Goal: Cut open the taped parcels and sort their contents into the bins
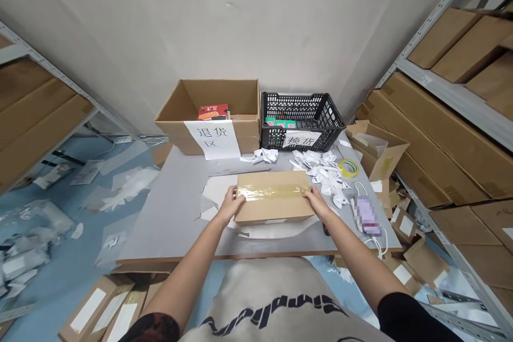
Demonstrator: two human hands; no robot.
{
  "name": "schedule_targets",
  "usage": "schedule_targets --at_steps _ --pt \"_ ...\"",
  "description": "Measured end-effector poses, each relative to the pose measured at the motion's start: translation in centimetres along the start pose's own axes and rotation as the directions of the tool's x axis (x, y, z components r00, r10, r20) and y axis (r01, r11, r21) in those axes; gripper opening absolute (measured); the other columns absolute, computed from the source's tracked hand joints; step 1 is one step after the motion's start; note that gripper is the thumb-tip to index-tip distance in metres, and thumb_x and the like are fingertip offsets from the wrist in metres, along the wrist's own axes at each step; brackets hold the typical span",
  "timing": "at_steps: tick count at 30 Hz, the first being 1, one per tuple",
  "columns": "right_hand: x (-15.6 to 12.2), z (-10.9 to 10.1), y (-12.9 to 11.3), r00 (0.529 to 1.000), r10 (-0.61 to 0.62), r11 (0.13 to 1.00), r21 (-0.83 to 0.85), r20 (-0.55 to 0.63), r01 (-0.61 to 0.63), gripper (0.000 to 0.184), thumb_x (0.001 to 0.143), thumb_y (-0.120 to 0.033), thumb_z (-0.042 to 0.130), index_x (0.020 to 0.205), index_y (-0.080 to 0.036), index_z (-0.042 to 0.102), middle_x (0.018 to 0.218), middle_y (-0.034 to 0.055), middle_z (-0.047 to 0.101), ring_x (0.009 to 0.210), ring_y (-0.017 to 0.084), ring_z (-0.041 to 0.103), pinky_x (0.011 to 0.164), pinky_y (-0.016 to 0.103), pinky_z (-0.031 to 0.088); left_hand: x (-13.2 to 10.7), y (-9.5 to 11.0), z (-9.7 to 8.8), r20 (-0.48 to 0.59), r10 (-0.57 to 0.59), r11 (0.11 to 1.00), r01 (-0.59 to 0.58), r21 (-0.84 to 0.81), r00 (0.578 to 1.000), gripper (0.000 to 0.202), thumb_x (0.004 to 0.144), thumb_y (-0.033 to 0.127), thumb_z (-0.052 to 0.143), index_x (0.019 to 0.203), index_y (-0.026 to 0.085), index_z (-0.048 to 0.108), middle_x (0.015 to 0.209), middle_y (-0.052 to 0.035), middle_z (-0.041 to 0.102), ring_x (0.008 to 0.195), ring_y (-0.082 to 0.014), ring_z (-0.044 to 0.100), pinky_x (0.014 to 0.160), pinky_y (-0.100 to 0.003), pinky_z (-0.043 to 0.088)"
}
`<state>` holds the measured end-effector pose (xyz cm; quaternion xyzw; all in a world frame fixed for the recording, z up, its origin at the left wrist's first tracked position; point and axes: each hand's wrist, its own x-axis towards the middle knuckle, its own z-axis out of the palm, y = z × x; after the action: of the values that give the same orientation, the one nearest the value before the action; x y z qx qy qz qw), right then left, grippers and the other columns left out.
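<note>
Beige sweatshirt (pixel 272 304) with black lettering fills the foot of the frame as a person's bare forearms reach across a grey tabletop (pixel 168 230). Left hand (pixel 232 204) and right hand (pixel 316 202) clasp opposite ends of a flat brown cardboard box (pixel 272 197) sealed along its top with clear packing tape, both grips closed on it. The box lies near the tabletop's front edge, over a torn white sheet (pixel 216 189). At twelve o'clock from the box stands an open brown cardboard carton (pixel 240 96) holding a red package (pixel 212 112), a white paper sign with black Chinese characters (pixel 211 139) hanging on its front. At one o'clock sits a black plastic mesh crate (pixel 302 104) with a smaller white paper sign (pixel 301 139) on its front wall. Crumpled white paper scraps (pixel 316 171) spread at two o'clock, beside a yellow roll of tape (pixel 348 168) and a torn-open cardboard carton (pixel 372 152). A blurred purple packet (pixel 366 215) with a white cable (pixel 374 238) lies at three o'clock. Metal shelves stacked with flat brown cartons (pixel 449 117) line the right side, and plastic wrap (pixel 32 240) litters a blue floor (pixel 68 262) at nine o'clock.
</note>
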<state>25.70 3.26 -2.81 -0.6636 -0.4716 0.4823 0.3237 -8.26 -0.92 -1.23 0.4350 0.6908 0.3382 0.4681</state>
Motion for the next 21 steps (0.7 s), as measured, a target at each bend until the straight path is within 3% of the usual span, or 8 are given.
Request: schedule_targets --at_steps 4,11,21 --pt "1.0 0.9 -2.0 0.998 -0.042 0.995 -0.096 -0.052 0.037 0.038 0.078 -0.055 0.059 0.1 -0.024 0.055 0.109 0.0098 0.066 0.108 0.03 0.058 0.094 0.042 0.042 1.4 2.0 0.8 -0.086 0.02 0.985 -0.005 0.17 0.996 0.035 0.088 0.04 0.051 0.114 0.017 0.048 0.124 -0.0176 0.059 0.114 -0.0287 0.059 0.094 -0.038 0.044" --pt "-0.4 1.6 -2.0 0.986 -0.148 0.926 -0.36 -0.076 0.111 0.042 0.091 -0.058 0.042 0.111 -0.023 0.052 0.111 0.0141 0.067 0.107 0.032 0.062 0.09 0.042 0.043 -0.2 1.7 1.9 -0.114 0.086 0.905 -0.03 0.424 0.99 0.046 0.094 0.055 0.038 0.123 0.018 0.038 0.127 -0.0213 0.058 0.112 -0.0346 0.061 0.09 -0.042 0.042" --pt "-0.2 1.6 -1.9 0.984 -0.152 0.924 -0.366 -0.092 0.109 0.033 0.091 -0.054 0.043 0.105 -0.026 0.051 0.107 0.0101 0.068 0.103 0.029 0.063 0.088 0.038 0.044 -0.4 2.3 1.8 -0.116 0.091 0.882 -0.026 0.471 0.989 0.039 0.094 0.051 0.039 0.117 0.019 0.041 0.119 -0.0194 0.063 0.105 -0.0324 0.064 0.086 -0.038 0.044"
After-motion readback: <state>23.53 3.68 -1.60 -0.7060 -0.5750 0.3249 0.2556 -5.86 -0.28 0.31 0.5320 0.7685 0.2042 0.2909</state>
